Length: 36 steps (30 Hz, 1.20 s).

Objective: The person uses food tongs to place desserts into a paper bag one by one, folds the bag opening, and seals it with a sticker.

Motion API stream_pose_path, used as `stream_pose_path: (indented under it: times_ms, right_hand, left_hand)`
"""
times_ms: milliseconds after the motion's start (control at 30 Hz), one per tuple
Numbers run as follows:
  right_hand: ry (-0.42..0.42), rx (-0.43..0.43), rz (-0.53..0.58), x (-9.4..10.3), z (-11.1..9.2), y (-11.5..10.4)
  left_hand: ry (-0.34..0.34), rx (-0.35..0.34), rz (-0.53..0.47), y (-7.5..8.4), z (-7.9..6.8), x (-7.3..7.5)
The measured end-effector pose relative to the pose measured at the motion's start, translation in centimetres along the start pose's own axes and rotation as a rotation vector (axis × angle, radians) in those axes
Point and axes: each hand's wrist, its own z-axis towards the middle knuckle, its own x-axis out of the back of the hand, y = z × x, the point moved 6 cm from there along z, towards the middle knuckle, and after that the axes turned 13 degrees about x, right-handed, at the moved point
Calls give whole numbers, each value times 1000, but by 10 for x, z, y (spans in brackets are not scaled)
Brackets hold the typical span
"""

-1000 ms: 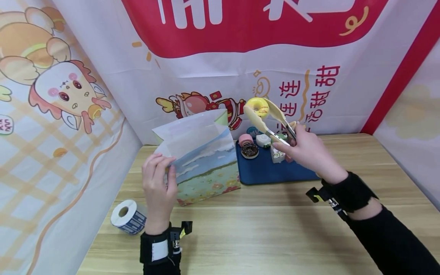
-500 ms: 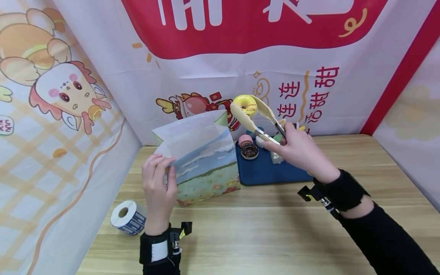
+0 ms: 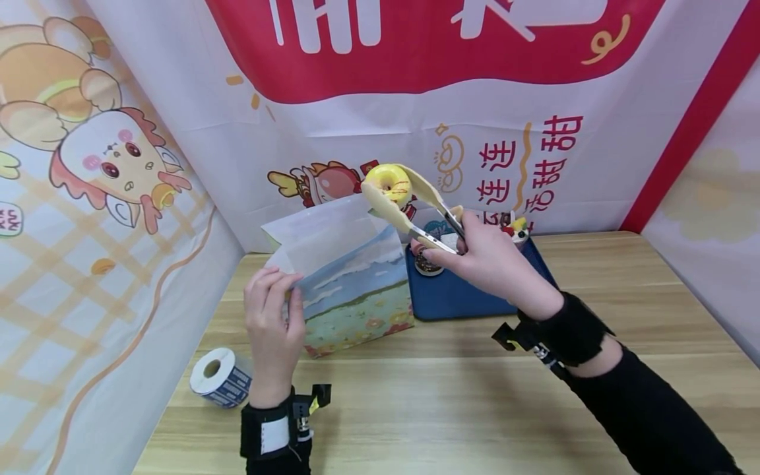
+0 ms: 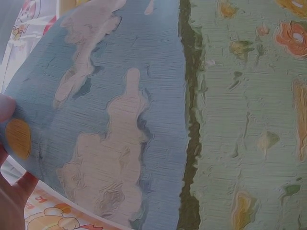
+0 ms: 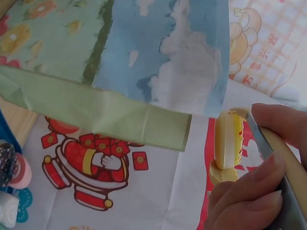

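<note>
My right hand (image 3: 483, 257) grips a pair of tongs (image 3: 424, 211) with cream tips and metal arms. Between the tips sits a yellow donut (image 3: 388, 183) with thin red lines, raised over the right end of the paper bag's open top. My left hand (image 3: 275, 323) pinches the near left edge of that paper bag (image 3: 356, 290), which is painted with blue sky and a flowered meadow. In the left wrist view, the bag's printed side (image 4: 158, 115) fills most of the frame, with fingers at its left edge. The right wrist view shows the donut (image 5: 228, 139) edge-on, beside the bag's upper corner.
A blue tray (image 3: 457, 300) stands right of the bag, holding a chocolate donut (image 3: 427, 264) and other small sweets, partly hidden by my right hand. A roll of labels (image 3: 221, 377) sits at the left on the wooden table (image 3: 415, 409). Printed cloth walls enclose the back and sides.
My right hand has moved left with the tongs and the yellow donut, from above the tray to the bag's top. My left hand and the bag have stayed in place.
</note>
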Motion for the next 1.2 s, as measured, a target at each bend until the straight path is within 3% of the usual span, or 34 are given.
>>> stream_pose_path:
  times_ms: [400,767,1200]
  right_hand:
    - [-38,89,-8,-15,5,-30]
    - [-73,118,38,-29,13,-41]
    - [-132,77,-2,-35,20,-48]
  left_hand:
    - [0,8,-6,-3,-1,-2]
    - [5,-4,-11,-6,-1,-4]
    - [19,-10,-20,-6,-1,-3]
